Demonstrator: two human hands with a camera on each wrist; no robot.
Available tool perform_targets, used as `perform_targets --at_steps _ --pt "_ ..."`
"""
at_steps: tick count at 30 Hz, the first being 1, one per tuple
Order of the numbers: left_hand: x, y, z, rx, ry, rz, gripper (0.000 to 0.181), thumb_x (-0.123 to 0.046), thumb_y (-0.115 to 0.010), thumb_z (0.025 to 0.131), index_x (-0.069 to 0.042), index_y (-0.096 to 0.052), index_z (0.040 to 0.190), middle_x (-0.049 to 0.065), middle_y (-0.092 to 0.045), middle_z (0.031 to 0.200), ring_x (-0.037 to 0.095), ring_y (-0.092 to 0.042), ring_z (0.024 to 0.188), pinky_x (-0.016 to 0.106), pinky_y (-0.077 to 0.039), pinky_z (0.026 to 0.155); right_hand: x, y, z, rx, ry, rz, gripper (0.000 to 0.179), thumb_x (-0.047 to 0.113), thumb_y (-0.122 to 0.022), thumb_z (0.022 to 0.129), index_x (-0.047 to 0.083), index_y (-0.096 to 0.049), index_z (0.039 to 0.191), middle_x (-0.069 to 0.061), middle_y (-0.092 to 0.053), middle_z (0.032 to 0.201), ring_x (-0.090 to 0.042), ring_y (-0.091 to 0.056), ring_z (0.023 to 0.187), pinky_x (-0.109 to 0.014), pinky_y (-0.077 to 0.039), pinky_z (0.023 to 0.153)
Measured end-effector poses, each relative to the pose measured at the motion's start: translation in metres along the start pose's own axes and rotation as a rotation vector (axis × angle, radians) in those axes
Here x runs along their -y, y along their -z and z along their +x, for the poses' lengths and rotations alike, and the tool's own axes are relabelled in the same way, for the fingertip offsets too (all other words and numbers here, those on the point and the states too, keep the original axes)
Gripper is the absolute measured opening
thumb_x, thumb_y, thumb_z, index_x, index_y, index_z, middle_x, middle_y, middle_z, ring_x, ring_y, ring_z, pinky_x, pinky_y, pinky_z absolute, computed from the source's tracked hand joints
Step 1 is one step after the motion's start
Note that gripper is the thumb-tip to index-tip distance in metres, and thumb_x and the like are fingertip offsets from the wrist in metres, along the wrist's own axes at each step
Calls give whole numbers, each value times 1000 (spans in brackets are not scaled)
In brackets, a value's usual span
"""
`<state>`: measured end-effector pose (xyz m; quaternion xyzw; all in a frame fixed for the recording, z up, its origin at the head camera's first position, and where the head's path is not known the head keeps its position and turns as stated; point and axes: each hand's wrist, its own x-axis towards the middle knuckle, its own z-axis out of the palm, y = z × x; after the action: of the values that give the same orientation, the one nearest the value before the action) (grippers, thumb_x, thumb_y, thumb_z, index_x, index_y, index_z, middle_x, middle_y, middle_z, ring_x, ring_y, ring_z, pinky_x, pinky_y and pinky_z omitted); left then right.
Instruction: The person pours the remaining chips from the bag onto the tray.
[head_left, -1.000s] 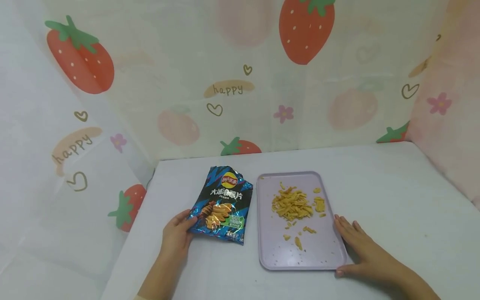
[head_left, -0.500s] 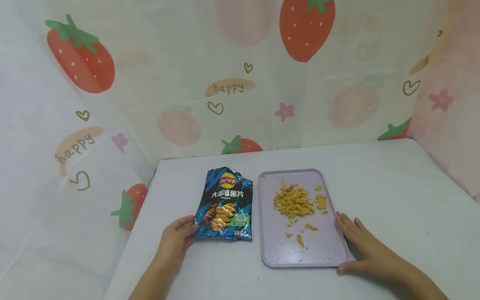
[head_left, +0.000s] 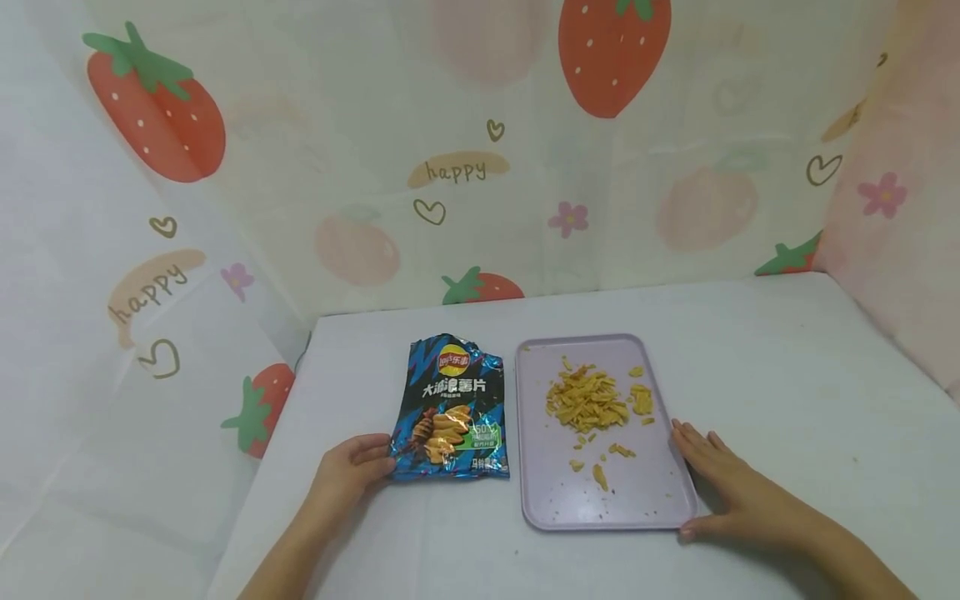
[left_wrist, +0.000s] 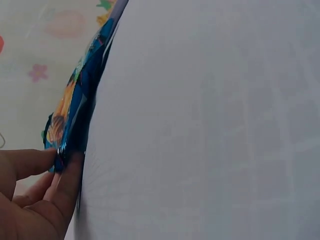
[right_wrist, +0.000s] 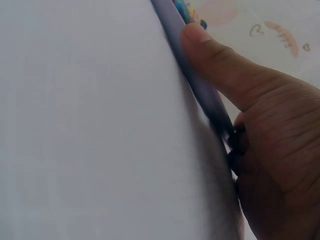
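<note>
A blue and black potato chip bag point(head_left: 450, 408), its top edge torn, lies face up on the table in the head view. My left hand point(head_left: 348, 471) pinches its lower left corner; the left wrist view shows the thumb above and fingers below the bag's edge point(left_wrist: 75, 110). To the right of the bag is a lilac tray point(head_left: 570, 508) with a heap of broken yellow chips point(head_left: 588, 398) and scattered crumbs. My right hand point(head_left: 750, 504) rests against the tray's lower right side, fingers fairly straight. In the right wrist view the thumb touches the tray's rim point(right_wrist: 200, 85).
A white cloth covers the table point(head_left: 795, 392). Behind it hangs a curtain point(head_left: 615, 192) printed with strawberries, hearts and flowers. More curtain stands along the left and right sides.
The bag has turned slightly and settled flatter beside the tray, with my left hand still at its corner. My right hand stays at the tray's side.
</note>
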<state>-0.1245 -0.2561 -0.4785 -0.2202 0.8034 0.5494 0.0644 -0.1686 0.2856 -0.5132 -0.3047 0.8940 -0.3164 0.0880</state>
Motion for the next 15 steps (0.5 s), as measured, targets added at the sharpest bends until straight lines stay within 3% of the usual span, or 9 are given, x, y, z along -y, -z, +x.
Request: perform_targets --at_steps 6,12,15 --pt "0 5 0 29 -46 58 42 -16 -74 93 -5 -64 132 14 -71 126 26 -67 118 38 -57 97 2 7 0 23 -24 -2 119 67 -78 72 16 -23 164 -15 -19 170 -58 -13 149 0 10 108" --pt "-2 15 0 100 -124 112 43 -12 -77 90 -1 -64 130 15 -72 123 25 -70 112 37 -59 91 1 12 0 14 10 -23 112 66 -78 73 15 -32 161 -18 -28 166 -61 -20 146 1 6 109" --pt "-4 20 1 132 -150 144 42 -8 -78 89 0 -64 128 16 -72 122 24 -72 106 34 -60 87 -3 15 -1 -15 60 -67 107 65 -78 74 13 -39 158 -19 -36 162 -48 -24 151 -1 4 112"
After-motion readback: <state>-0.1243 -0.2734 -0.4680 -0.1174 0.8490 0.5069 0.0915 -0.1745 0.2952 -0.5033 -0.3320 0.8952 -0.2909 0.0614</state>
